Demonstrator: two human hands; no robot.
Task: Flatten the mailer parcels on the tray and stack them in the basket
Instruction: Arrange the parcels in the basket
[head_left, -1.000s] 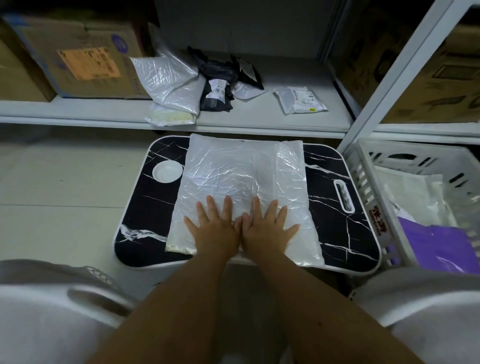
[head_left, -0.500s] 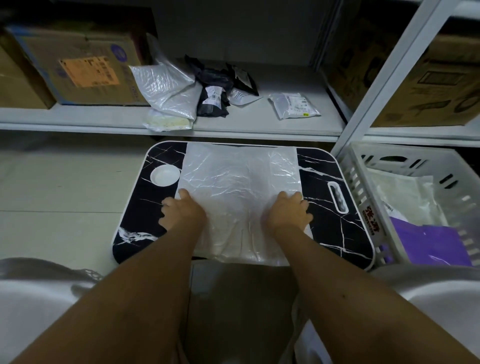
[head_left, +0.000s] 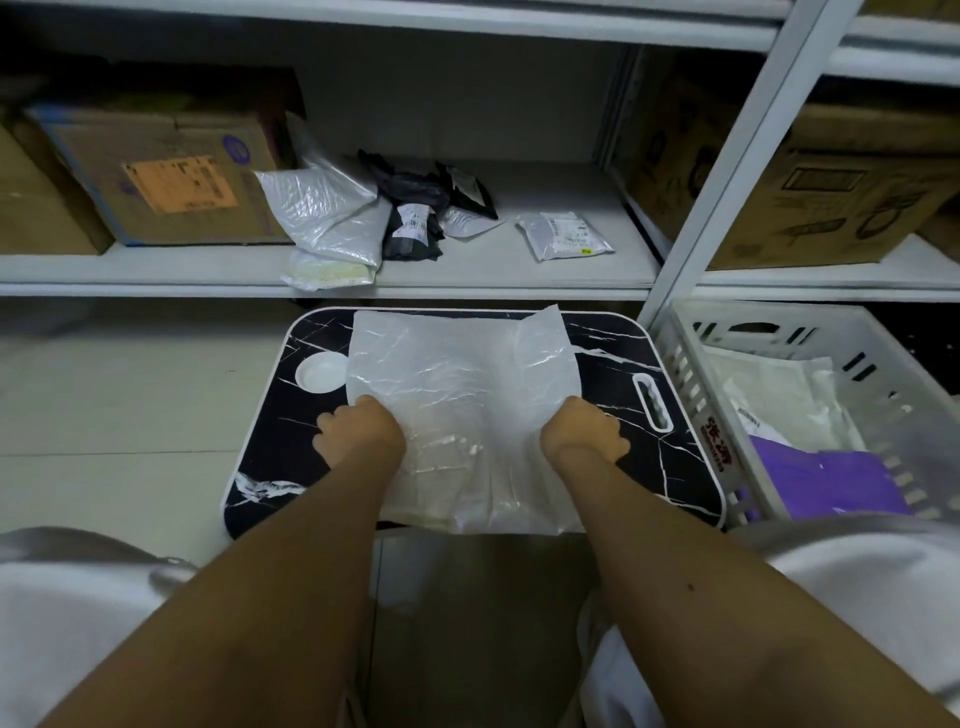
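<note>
A large white crinkled mailer parcel (head_left: 462, 395) lies on the black marble-patterned tray (head_left: 670, 467), its far right corner curling up and its near edge hanging over the tray's front. My left hand (head_left: 358, 431) grips the mailer's left edge with curled fingers. My right hand (head_left: 582, 434) grips its right edge the same way. To the right stands a white slotted basket (head_left: 691, 364) that holds a white mailer (head_left: 779, 384) and a purple one (head_left: 826, 478).
A white shelf (head_left: 519, 275) behind the tray carries more mailers: white ones (head_left: 327, 218), black ones (head_left: 421, 208) and a small labelled one (head_left: 563, 236). Cardboard boxes (head_left: 171, 176) stand on the shelf at left and right. A white upright post (head_left: 727, 166) rises between tray and basket.
My hands went from pressing flat side by side on the mailer's near middle to gripping its left and right edges. The mailer's far right corner has lifted off the tray.
</note>
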